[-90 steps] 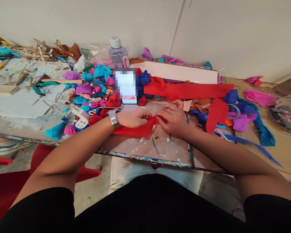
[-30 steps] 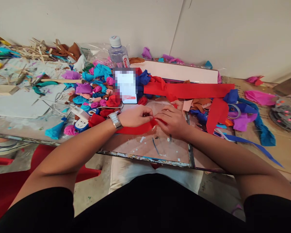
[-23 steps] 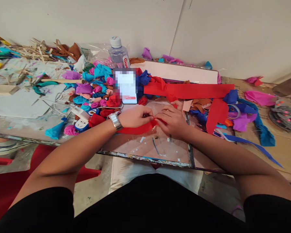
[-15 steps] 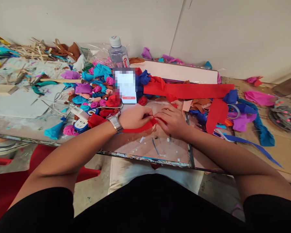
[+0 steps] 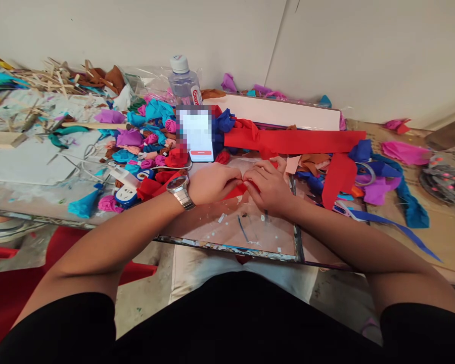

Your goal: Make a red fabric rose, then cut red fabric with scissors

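Note:
Over the middle of the table, my left hand [image 5: 216, 184] and my right hand [image 5: 267, 184] meet fingertip to fingertip. Between them they pinch a red crepe paper strip [image 5: 235, 192], which shows just below the fingers; the rest of it is mostly hidden. A metal watch [image 5: 180, 191] is on my left wrist. Beyond my right hand lies a long red strip [image 5: 307, 142], and a shorter red piece [image 5: 337, 182] hangs off to its right. Near my left hand, a phone [image 5: 200, 132] with a lit, partly blurred screen leans among crumpled paper.
A water bottle [image 5: 184, 83] stands behind the phone. Coloured paper rosettes [image 5: 151, 151] and a white power strip [image 5: 127, 189] crowd the left. Pliers [image 5: 66, 134] and wood slivers [image 5: 60, 81] lie farther left. Scissors [image 5: 347, 210] and a tape ring [image 5: 367, 174] are at right.
My left hand has rolled a little, and its fingertips have shifted slightly right against my right hand. Less of the red strip shows beneath my left hand. My right hand is nearly still.

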### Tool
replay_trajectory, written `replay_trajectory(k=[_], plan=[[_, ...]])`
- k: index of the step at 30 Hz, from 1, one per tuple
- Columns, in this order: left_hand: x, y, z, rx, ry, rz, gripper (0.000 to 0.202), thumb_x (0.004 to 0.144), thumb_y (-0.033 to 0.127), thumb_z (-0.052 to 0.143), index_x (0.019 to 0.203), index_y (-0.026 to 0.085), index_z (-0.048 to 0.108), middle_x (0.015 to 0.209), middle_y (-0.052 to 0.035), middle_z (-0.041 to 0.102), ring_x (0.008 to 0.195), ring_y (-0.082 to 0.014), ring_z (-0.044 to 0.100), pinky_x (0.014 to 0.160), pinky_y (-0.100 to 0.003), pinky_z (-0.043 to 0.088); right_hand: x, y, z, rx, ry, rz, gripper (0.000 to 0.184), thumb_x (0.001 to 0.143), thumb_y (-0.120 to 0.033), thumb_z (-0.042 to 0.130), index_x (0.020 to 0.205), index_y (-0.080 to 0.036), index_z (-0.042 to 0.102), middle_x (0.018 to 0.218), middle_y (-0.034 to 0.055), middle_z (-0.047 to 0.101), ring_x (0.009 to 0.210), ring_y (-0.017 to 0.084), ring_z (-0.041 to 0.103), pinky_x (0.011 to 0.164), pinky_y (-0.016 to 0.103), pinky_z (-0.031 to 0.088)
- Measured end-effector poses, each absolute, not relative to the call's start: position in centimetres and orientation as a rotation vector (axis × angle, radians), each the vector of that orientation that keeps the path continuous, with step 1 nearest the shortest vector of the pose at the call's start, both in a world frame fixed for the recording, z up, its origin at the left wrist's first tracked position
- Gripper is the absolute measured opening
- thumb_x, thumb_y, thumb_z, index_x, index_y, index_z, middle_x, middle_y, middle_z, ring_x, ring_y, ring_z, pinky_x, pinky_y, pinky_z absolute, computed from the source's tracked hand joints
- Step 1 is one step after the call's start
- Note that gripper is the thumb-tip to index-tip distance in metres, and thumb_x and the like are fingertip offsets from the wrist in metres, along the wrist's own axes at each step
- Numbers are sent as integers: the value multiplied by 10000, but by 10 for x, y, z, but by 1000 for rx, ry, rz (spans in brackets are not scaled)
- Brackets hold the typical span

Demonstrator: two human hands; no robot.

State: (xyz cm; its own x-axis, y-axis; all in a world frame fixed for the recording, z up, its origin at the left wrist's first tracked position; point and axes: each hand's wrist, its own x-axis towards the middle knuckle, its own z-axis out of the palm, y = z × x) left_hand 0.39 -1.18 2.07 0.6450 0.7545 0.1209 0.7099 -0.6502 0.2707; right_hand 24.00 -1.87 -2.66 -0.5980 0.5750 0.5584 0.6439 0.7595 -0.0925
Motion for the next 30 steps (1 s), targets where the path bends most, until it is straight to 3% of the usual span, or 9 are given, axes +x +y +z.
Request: replay_trajectory(k=[17,30], plan=[[2,-8,14,2685,1166,424,324,1062,360,514,1047,208,800,897,-88,802,821,-245,752,677,-322,439,245,-15,-32,-858,-2352,-126,148,1068,-292,605,1097,-235,738,1097,61,820,1212,321,623,1117,544,361],[-1,-4,15,2618,1075,460,295,1057,402,570,1043,188,773,887,-66,796,764,-207,705,674,-308,387,245,-15,-30,-859,-2333,-191,141,1073,-272,602,1092,-220,732,1071,71,815,1178,306,639,1081,517,389]])
